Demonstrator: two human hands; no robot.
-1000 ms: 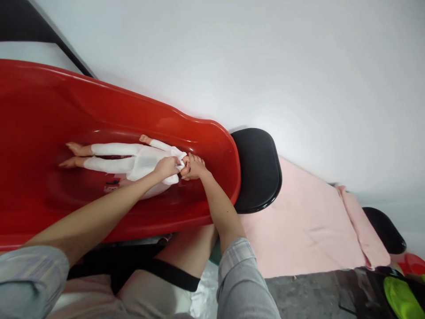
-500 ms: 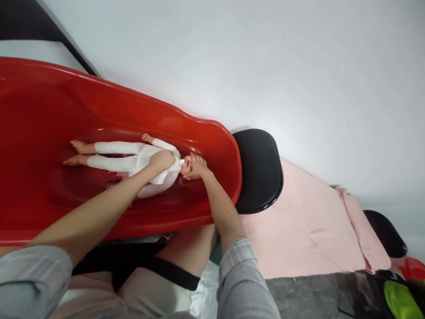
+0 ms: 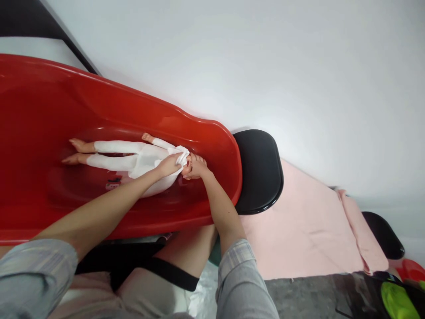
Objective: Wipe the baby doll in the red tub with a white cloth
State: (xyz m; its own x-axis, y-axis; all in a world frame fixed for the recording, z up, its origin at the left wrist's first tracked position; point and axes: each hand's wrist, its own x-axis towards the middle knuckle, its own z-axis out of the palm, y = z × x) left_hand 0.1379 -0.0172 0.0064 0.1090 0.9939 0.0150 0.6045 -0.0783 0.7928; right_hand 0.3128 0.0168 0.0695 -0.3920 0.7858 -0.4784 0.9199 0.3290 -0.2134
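Observation:
A doll (image 3: 133,156) in a white suit lies on its back inside a red plastic tub (image 3: 212,133), bare feet pointing left. My left hand (image 3: 168,165) grips the white cloth at the doll's neck and chest. My right hand (image 3: 195,167) cups the doll's head, which is mostly hidden under my fingers. Both hands touch each other at the doll's neck.
A black round stool seat (image 3: 259,170) stands just right of the tub. A pink towel (image 3: 299,221) is spread further right, with a second black seat (image 3: 381,235) beyond it. A green and black object (image 3: 395,299) lies at the lower right. My knees are below the tub.
My left hand slid from the doll's chest back up to its neck, bunching the white cloth there. My right hand stayed on the head.

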